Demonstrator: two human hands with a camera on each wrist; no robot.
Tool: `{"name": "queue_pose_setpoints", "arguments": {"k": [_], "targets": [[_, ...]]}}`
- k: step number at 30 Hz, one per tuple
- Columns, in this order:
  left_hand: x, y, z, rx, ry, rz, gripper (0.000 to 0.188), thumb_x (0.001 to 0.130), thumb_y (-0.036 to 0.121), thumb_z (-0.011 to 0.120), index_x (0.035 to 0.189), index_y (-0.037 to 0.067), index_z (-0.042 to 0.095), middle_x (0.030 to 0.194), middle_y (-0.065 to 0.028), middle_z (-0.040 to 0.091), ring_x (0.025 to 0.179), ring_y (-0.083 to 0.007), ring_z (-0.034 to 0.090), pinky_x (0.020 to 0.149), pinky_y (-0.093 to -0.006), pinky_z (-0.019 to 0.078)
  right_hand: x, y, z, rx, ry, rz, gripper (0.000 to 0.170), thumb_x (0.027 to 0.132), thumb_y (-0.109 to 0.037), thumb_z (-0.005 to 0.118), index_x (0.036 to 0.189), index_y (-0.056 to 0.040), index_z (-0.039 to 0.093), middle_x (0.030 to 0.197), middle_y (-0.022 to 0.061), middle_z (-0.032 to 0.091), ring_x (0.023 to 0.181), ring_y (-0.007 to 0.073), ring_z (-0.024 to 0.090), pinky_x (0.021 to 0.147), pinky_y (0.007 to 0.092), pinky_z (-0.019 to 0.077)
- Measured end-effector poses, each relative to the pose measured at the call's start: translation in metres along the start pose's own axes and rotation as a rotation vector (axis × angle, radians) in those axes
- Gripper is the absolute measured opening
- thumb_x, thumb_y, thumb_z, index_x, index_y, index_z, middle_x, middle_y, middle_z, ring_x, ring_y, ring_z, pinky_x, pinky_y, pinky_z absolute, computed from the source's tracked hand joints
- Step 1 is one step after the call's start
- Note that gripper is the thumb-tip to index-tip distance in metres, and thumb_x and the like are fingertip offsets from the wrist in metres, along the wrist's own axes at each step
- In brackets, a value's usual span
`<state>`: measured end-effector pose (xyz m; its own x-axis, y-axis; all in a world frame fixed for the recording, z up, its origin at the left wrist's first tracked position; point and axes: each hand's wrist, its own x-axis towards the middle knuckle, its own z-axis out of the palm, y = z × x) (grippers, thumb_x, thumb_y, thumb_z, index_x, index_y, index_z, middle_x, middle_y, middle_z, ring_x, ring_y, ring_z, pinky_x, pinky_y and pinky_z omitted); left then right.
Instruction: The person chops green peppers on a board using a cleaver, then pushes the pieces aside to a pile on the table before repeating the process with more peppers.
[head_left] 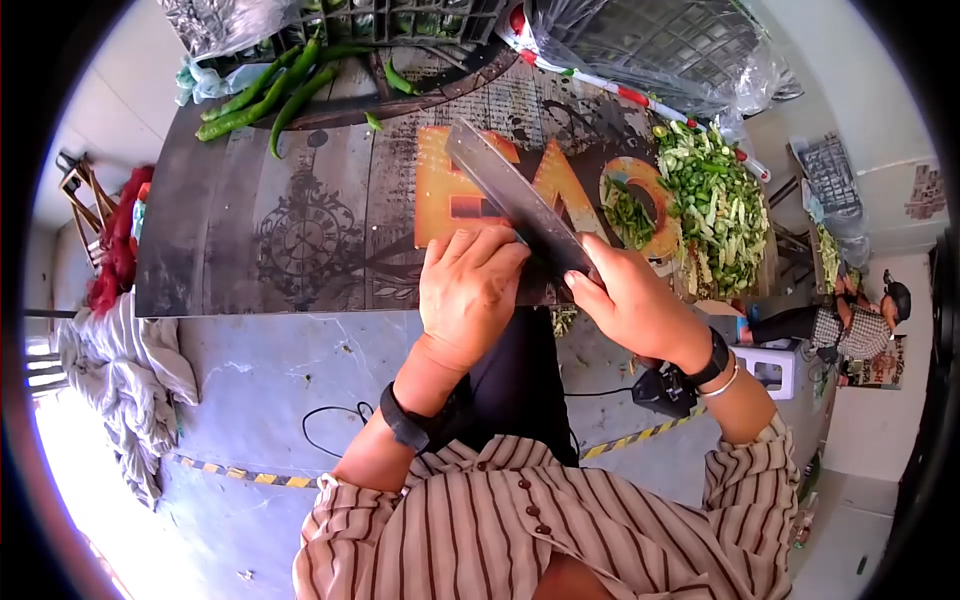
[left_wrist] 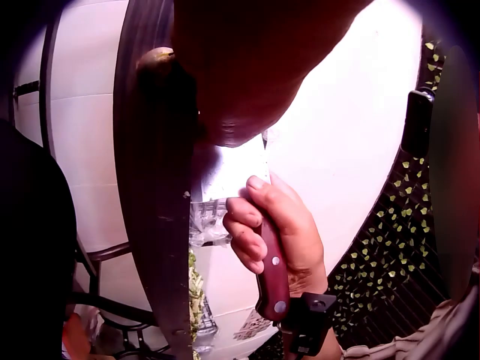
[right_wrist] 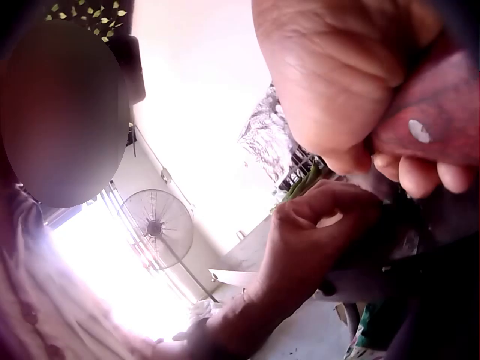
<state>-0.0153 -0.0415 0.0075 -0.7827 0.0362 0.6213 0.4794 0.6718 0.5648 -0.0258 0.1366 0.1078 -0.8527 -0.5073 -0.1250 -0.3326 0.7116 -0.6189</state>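
Note:
My right hand (head_left: 640, 305) (left_wrist: 289, 232) (right_wrist: 330, 75) grips the red handle (left_wrist: 274, 277) (right_wrist: 442, 112) of a wide-bladed knife (head_left: 510, 190), its blade slanting up and left over the table (head_left: 205, 240). Beside the blade at the front edge is my left hand (head_left: 472, 285) (left_wrist: 247, 67) (right_wrist: 307, 240), fingers bent, fingertips close to the steel. A tiny green-blue bit shows at those fingertips; what lies under them is hidden. Chopped green pieces (head_left: 628, 215) form a small heap right of the blade, with a larger pile (head_left: 715, 200) beyond.
Whole green chillies (head_left: 260, 100) lie at the back left, before a black crate (head_left: 400, 22). Clear plastic (head_left: 755, 85) covers another crate at the back right. A red-and-white strip (head_left: 633, 97) runs beside it. Another person (head_left: 855, 325) is at the far right.

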Motion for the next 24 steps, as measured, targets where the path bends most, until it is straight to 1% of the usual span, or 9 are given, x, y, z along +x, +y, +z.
{"name": "queue_pose_setpoints", "arguments": {"k": [2, 11, 12, 13, 15, 16, 19, 20, 24], "targets": [[-0.001, -0.002, 0.001, 0.007, 0.013, 0.013, 0.014, 0.071, 0.01, 0.074, 0.084, 0.014, 0.069, 0.095, 0.0037, 0.065, 0.089, -0.0188, 0.06, 0.074, -0.0338, 0.0419, 0.002, 0.0, 0.001, 0.0, -0.004, -0.002, 0.021, 0.092, -0.01, 0.057, 0.096, 0.0061, 0.044, 0.063, 0.0245, 0.053, 0.061, 0.0446, 0.052, 0.056, 0.0455, 0.0404], [-0.001, -0.003, 0.002, 0.011, 0.055, 0.035, 0.014, 0.071, 0.01, 0.074, 0.083, 0.014, 0.069, 0.093, 0.0035, 0.065, 0.09, -0.0193, 0.06, 0.077, -0.0342, 0.0424, -0.023, 0.003, -0.01, -0.024, -0.019, 0.078, 0.022, 0.094, -0.013, 0.056, 0.095, 0.0051, 0.044, 0.062, 0.0224, 0.052, 0.057, 0.0413, 0.05, 0.056, 0.0439, 0.0415], [-0.001, -0.003, 0.003, 0.005, 0.059, 0.037, 0.014, 0.071, 0.01, 0.074, 0.083, 0.014, 0.069, 0.092, 0.0036, 0.065, 0.09, -0.0193, 0.06, 0.077, -0.034, 0.0424, -0.03, 0.013, -0.01, -0.021, 0.028, 0.066, 0.021, 0.094, -0.014, 0.057, 0.098, 0.0044, 0.046, 0.06, 0.0186, 0.053, 0.051, 0.0329, 0.052, 0.052, 0.0412, 0.0412], [-0.001, -0.003, 0.003, 0.001, 0.064, 0.037, 0.014, 0.071, 0.01, 0.074, 0.083, 0.014, 0.069, 0.092, 0.0036, 0.065, 0.09, -0.0193, 0.06, 0.077, -0.034, 0.0424, -0.034, 0.021, -0.013, -0.028, 0.029, 0.066, 0.021, 0.094, -0.014, 0.057, 0.098, 0.0044, 0.046, 0.06, 0.0186, 0.053, 0.051, 0.0329, 0.052, 0.052, 0.0412, 0.0412], [-0.002, -0.003, 0.005, -0.007, 0.077, 0.034, 0.014, 0.071, 0.01, 0.074, 0.083, 0.014, 0.069, 0.091, 0.0041, 0.065, 0.089, -0.0192, 0.06, 0.077, -0.0338, 0.0424, -0.042, 0.032, -0.017, 0.087, 0.074, 0.306, 0.021, 0.094, -0.014, 0.057, 0.099, 0.0038, 0.047, 0.058, 0.0133, 0.052, 0.046, 0.023, 0.051, 0.048, 0.0378, 0.04], [-0.002, -0.002, 0.005, -0.009, 0.076, 0.033, 0.014, 0.071, 0.01, 0.074, 0.083, 0.014, 0.069, 0.091, 0.0041, 0.065, 0.089, -0.0192, 0.06, 0.077, -0.0338, 0.0424, -0.044, 0.023, -0.019, 0.251, 0.118, 0.359, 0.02, 0.094, -0.013, 0.058, 0.096, 0.0032, 0.046, 0.057, 0.0093, 0.051, 0.043, 0.0179, 0.048, 0.045, 0.0357, 0.0382], [-0.003, -0.001, 0.003, 0.01, 0.041, 0.009, 0.014, 0.07, 0.01, 0.074, 0.083, 0.015, 0.069, 0.09, 0.0047, 0.065, 0.088, -0.0191, 0.059, 0.076, -0.0335, 0.0425, -0.049, 0.011, -0.022, 0.22, 0.112, 0.308, 0.02, 0.094, -0.013, 0.058, 0.095, 0.0029, 0.045, 0.057, 0.0099, 0.047, 0.045, 0.0194, 0.048, 0.047, 0.0375, 0.0385], [-0.002, -0.001, 0.003, 0.016, 0.036, 0.01, 0.014, 0.07, 0.01, 0.074, 0.082, 0.015, 0.069, 0.09, 0.005, 0.065, 0.088, -0.0191, 0.059, 0.075, -0.0335, 0.0425, -0.05, 0.016, -0.02, 0.084, 0.091, 0.228, 0.02, 0.094, -0.012, 0.058, 0.094, 0.0025, 0.045, 0.057, 0.0123, 0.046, 0.048, 0.0234, 0.049, 0.05, 0.0394, 0.0388], [-0.001, -0.001, 0.002, 0.023, 0.038, 0.009, 0.014, 0.07, 0.01, 0.075, 0.082, 0.014, 0.069, 0.091, 0.0048, 0.065, 0.088, -0.0192, 0.06, 0.074, -0.0334, 0.0427, -0.041, -0.008, -0.014, 0.057, 0.012, 0.156, 0.02, 0.093, -0.011, 0.059, 0.093, 0.0017, 0.045, 0.06, 0.0169, 0.052, 0.051, 0.0314, 0.049, 0.052, 0.0407, 0.0401]]}}
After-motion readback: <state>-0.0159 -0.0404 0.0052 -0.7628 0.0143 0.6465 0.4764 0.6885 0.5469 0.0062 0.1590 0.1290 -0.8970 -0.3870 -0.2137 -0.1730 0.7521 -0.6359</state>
